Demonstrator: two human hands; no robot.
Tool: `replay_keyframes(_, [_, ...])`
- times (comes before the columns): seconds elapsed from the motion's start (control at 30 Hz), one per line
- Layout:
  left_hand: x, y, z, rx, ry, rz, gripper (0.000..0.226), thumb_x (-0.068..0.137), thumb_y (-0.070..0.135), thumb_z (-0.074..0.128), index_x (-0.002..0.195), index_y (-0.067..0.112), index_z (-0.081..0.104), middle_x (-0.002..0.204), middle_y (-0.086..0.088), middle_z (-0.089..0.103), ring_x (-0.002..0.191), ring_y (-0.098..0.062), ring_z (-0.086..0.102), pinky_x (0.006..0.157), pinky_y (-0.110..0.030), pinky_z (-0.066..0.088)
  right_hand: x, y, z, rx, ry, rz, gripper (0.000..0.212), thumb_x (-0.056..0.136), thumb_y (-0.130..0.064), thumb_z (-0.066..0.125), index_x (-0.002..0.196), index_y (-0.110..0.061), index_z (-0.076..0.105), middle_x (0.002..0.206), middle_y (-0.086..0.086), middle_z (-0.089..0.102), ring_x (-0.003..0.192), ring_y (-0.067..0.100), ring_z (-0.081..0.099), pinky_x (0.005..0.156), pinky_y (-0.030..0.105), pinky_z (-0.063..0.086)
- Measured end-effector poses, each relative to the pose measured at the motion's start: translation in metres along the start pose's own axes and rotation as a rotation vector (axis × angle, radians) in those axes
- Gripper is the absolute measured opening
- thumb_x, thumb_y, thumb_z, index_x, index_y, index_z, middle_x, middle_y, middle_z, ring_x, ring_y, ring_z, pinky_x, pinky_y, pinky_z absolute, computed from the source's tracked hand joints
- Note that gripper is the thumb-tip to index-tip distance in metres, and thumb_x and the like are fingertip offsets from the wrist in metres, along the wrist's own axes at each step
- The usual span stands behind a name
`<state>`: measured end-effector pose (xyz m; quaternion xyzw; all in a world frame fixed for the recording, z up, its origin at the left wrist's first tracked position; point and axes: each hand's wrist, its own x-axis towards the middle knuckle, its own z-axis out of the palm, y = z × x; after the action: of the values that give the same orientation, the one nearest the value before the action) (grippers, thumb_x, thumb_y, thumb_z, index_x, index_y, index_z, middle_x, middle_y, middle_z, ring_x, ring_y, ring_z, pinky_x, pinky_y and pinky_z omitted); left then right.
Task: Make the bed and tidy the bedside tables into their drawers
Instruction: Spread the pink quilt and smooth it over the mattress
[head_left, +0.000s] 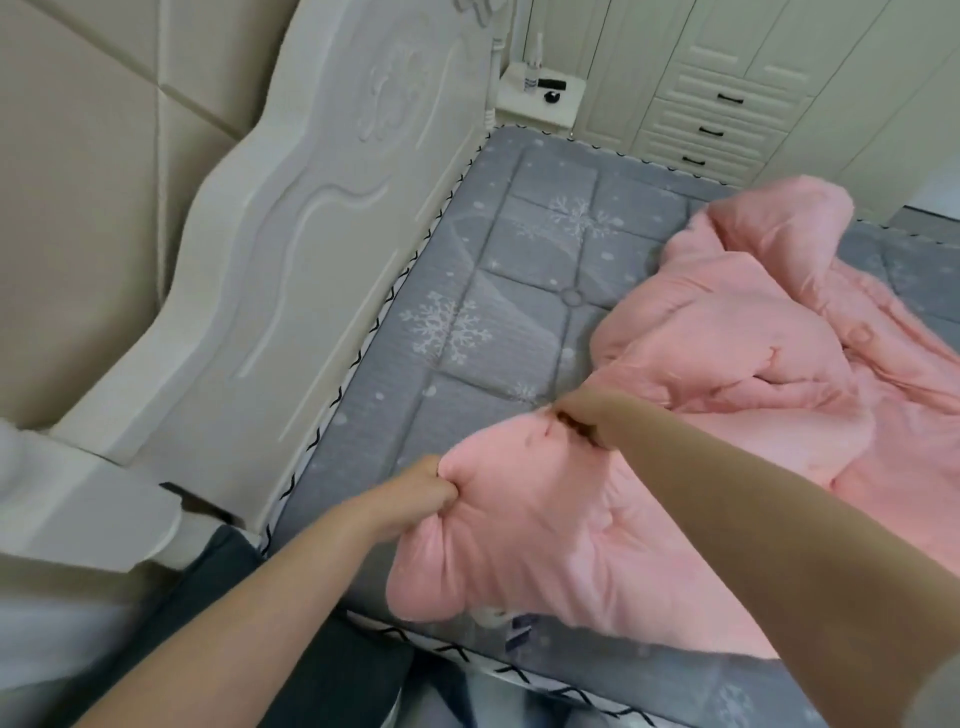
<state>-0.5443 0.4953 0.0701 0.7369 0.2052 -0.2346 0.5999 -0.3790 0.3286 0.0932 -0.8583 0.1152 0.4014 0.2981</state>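
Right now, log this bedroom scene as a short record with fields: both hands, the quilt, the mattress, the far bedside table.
left hands entry: left hand grips the near corner of the pink quilt
right hands entry: right hand pinches the same quilt edge further in
quilt: crumpled in a heap, not spread
mattress: grey snowflake mattress bare toward the headboard
far bedside table: bedside table holds a white bottle and small dark items, too small to identify
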Motion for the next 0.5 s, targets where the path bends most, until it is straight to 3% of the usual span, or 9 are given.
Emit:
replay_keyframes(0.07, [-0.008,-0.005,-0.042,-0.088,0.106,-0.043,0.023,0.05,0.0,0.042,0.065,0.009,0.057,0.055,-0.001,0.05,0.056,-0.016,0.048,0.049,-0.019,0.032,-0.015,-0.052,0.017,0.368,0.039,-0.206,0.034,0.092,-0.003,0.052,0.06,-0.014,0.046,0.048,0.004,0.042,0.031,0.009,0.035,0.035,0.014,0.023])
replay_keyframes(0.17, [-0.024,-0.003,-0.114,-0.154,0.338,0.004,0.033,0.04,0.005,0.04,0.071,0.005,0.053,0.062,-0.009,0.044,0.061,-0.02,0.044,0.051,-0.022,0.028,-0.066,-0.141,0.046,0.733,-0.077,-0.62,0.028,0.097,-0.002,0.048,0.071,-0.012,0.05,0.046,-0.001,0.046,0.039,0.008,0.041,0.042,0.019,0.031])
replay_keyframes(0.3, [-0.04,0.008,-0.191,-0.207,0.635,0.056,0.031,0.043,0.008,0.043,0.07,0.011,0.057,0.065,-0.008,0.053,0.062,-0.022,0.05,0.057,-0.026,0.036,-0.106,-0.21,0.073,0.825,-0.139,-1.033,0.014,0.1,-0.005,0.047,0.087,-0.005,0.053,0.058,0.005,0.053,0.051,0.013,0.052,0.053,0.023,0.047])
replay_keyframes(0.4, [-0.04,-0.007,-0.203,-0.185,0.665,-0.006,0.026,0.046,0.012,0.047,0.067,0.013,0.062,0.066,-0.007,0.061,0.07,-0.026,0.059,0.066,-0.031,0.043,-0.081,-0.223,0.097,0.802,-0.111,-0.951,0.015,0.099,0.001,0.045,0.091,-0.004,0.056,0.072,0.01,0.059,0.057,0.012,0.059,0.056,0.023,0.053])
replay_keyframes(0.43, [-0.036,-0.019,-0.202,-0.167,0.657,-0.035,0.028,0.049,0.012,0.049,0.072,0.012,0.065,0.072,-0.009,0.065,0.076,-0.028,0.062,0.069,-0.032,0.046,-0.062,-0.22,0.106,0.721,-0.139,-0.887,0.017,0.099,0.003,0.043,0.102,-0.003,0.059,0.086,0.014,0.063,0.066,0.012,0.063,0.062,0.023,0.055])
replay_keyframes(0.5, [-0.026,-0.041,-0.189,-0.142,0.672,-0.1,0.031,0.065,0.011,0.048,0.089,0.01,0.067,0.088,-0.012,0.068,0.086,-0.028,0.063,0.075,-0.031,0.048,-0.022,-0.201,0.117,0.403,-0.197,-0.744,0.044,0.096,0.003,0.046,0.137,-0.01,0.047,0.127,0.014,0.058,0.097,0.018,0.062,0.08,0.028,0.053])
